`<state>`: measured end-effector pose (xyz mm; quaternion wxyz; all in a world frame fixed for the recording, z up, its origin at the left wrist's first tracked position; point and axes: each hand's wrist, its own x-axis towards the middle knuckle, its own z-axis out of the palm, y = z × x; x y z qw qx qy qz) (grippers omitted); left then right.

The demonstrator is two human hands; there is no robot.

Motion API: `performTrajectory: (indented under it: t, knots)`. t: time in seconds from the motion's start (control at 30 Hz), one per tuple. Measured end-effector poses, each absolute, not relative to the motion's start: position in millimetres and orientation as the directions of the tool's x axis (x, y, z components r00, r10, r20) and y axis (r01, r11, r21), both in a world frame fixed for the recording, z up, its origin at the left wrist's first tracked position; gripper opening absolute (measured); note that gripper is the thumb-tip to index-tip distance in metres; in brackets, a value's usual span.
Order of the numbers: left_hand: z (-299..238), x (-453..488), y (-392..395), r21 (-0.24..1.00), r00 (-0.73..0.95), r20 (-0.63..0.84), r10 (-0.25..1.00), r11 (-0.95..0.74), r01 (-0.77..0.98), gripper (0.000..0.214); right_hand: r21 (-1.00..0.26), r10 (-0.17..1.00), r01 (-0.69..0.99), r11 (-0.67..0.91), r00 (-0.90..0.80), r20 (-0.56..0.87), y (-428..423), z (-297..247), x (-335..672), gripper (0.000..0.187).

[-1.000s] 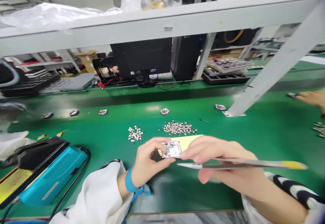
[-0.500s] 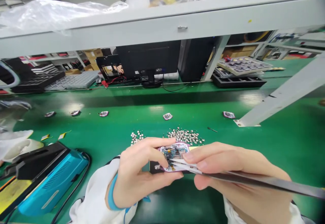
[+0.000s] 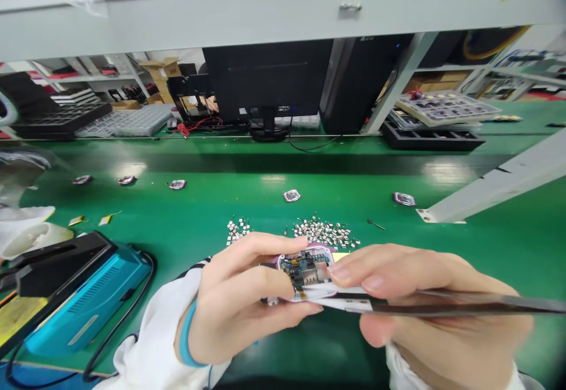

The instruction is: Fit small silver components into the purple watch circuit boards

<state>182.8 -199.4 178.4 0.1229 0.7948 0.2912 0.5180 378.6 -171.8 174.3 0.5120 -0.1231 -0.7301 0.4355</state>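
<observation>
Over the green bench (image 3: 283, 201), the left hand (image 3: 239, 301) pinches a small circuit board (image 3: 307, 269) while the right hand (image 3: 433, 301) clenches long tweezers (image 3: 455, 306) at it, a step calling for steady tips.

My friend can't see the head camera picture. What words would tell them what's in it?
A person's left hand pinches a small circuit board in a rounded frame, while the right hand brings long tweezers to its edge. Behind them, little heaps of tiny metal pieces lie on a green workbench.
</observation>
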Motion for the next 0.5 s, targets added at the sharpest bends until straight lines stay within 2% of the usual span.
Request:
performTrajectory:
  t: [0.2, 0.4, 0.5]
  knots:
    - [176.8, 184.2, -199.7, 0.48, 0.343, 0.735, 0.585, -0.807, 0.345, 0.013, -0.711, 0.595, -0.215, 0.669, -0.418, 0.686, -174.1, 176.7, 378.1, 0.041]
    - [179.3, 180.2, -198.6, 0.444, 0.39, 0.742, 0.545, -0.836, 0.323, 0.014, -0.787, 0.67, -0.25, 0.564, -0.419, 0.613, -178.8, 185.2, 381.0, 0.039]
    - [181.3, 179.2, -198.8, 0.456, 0.394, 0.733, 0.554, -0.831, 0.318, 0.016, -0.791, 0.653, -0.268, 0.55, -0.453, 0.607, -178.3, 186.6, 379.4, 0.039]
